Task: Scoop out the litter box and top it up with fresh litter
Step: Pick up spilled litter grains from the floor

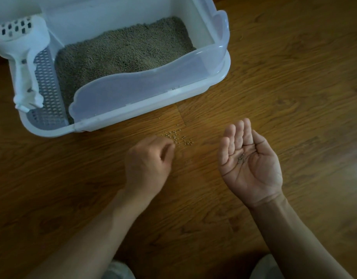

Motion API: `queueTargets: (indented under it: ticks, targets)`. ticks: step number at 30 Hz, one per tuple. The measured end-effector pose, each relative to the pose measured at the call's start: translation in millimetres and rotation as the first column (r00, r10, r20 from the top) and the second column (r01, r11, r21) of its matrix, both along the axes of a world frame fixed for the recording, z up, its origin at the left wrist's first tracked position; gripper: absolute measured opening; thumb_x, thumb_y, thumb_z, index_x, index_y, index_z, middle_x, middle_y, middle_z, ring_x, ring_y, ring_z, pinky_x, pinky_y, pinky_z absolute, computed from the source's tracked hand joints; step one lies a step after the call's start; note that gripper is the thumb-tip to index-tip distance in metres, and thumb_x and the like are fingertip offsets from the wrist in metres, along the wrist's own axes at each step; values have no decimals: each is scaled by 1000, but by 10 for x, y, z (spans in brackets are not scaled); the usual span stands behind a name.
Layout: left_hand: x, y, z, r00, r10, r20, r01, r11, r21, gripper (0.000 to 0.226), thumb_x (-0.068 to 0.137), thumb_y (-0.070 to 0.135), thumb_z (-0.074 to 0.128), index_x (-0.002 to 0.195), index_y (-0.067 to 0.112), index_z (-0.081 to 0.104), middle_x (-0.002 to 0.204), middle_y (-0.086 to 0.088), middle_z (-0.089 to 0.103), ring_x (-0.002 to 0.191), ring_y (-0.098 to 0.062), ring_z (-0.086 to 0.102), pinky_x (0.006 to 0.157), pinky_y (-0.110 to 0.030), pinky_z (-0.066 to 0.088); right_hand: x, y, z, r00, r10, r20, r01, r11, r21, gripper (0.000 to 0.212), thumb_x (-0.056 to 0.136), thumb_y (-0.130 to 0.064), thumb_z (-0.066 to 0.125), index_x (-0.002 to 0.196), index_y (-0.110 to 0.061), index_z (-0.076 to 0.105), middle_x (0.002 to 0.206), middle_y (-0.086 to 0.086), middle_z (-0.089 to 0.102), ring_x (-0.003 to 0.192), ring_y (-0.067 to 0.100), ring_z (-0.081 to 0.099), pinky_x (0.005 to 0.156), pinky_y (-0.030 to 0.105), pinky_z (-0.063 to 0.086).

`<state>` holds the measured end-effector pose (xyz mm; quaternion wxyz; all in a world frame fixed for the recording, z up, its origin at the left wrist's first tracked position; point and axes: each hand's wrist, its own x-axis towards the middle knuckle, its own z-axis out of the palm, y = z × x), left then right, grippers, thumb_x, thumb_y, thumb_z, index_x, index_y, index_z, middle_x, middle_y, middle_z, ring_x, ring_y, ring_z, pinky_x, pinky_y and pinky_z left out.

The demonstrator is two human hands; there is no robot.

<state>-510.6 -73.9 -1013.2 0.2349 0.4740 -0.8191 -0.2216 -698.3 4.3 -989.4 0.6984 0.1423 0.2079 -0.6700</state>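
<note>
Pellets, small round grey-brown spilled litter grains (pixel 178 138), are lying on the wooden plank floor (pixel 274 77) near the white plastic litter box (pixel 153 101). The left hand (pixel 148 164) is pinching at them; the right hand (pixel 249 160) is cupping several, spread palm-up. Tilting that palm risks respilling; grains may roll away.

A brown wood-grain plank floor (pixel 274 77) fills the view, with a seam between boards. Two pale fabric-covered knees (pixel 119 270) show at the bottom edge, well apart.

Glossy white plastic litter box (pixel 193 85) on smooth grained wood floor (pixel 274 77).
</note>
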Motion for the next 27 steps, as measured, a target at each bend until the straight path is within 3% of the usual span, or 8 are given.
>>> queueTargets:
  ticks: [3,7,11,16,21,23,27]
  targets:
    - [-7,-179,-30,992,6,127,-5,1000,-5,11,89,19,71,99,14,72,73,12,49,61,-4,43,55,-13,24,-33,26,16,1000,-5,-8,5,1000,-11,62,102,-34,20,120,8,63,120,26,66,122,36,58,104,45,42]
    - [-54,-269,-107,975,-57,217,59,998,-4,22,91,23,68,111,17,72,80,11,49,68,-8,48,55,-19,31,-61,57,21,1000,-14,2,14,1000,8,62,102,-33,19,122,7,62,122,25,65,124,35,57,105,45,42]
    - [-81,-311,-149,967,-89,240,89,996,9,13,91,24,67,100,17,74,82,7,56,72,-10,52,56,-24,40,-84,100,-5,1000,-20,-11,21,999,34,61,102,-33,20,123,7,62,123,26,64,124,35,56,106,45,41]
    - [-165,-362,-106,948,-104,300,111,994,-3,9,90,22,67,82,18,66,80,7,53,74,-10,49,53,-21,35,-21,169,-125,999,-25,41,22,997,78,64,103,-35,18,124,6,62,124,25,64,125,34,56,107,45,41]
    - [-240,-401,-86,905,-140,401,178,982,-59,12,96,17,55,85,15,57,81,1,54,75,-15,47,51,-26,40,-21,211,-238,999,-35,10,34,992,120,61,103,-33,20,123,6,63,123,24,65,124,34,58,105,46,43]
    - [-223,-353,-51,926,-132,355,148,989,-20,10,98,17,52,89,17,56,86,2,55,77,-14,49,54,-23,40,-30,214,-256,999,-53,5,51,988,148,58,102,-31,24,120,5,65,120,23,67,120,34,61,101,47,48]
    - [-248,8,211,996,-76,35,76,997,23,7,99,19,54,95,15,58,84,6,55,71,-7,50,58,-11,34,-46,139,-189,987,-157,-16,158,972,173,49,99,-25,33,107,1,73,107,17,73,105,30,70,83,45,59]
